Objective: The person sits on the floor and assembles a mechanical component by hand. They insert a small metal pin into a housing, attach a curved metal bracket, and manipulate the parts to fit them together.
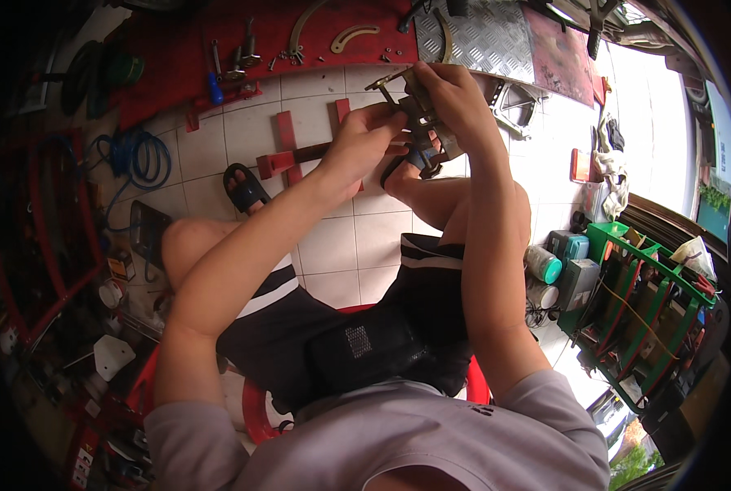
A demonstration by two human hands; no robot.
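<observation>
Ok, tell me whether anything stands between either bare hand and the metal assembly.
Nothing visible does: the right hand grips the metal assembly directly, and the left hand appears to touch its left side. Any contact behind it is hidden.

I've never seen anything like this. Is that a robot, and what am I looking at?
No robot here: these are a person's own bare hands. The single picture comes from a wide camera worn on the person's head, looking down, so forearms and lap show and straight edges bend. The right hand holds a metal part up in the air; the left hand has its fingers at it too, though their exact grip is hard to see. Beyond, on a red work surface, lie a wrench, curved metal strips and small loose pieces, with a silvery ridged plate to the right.
</observation>
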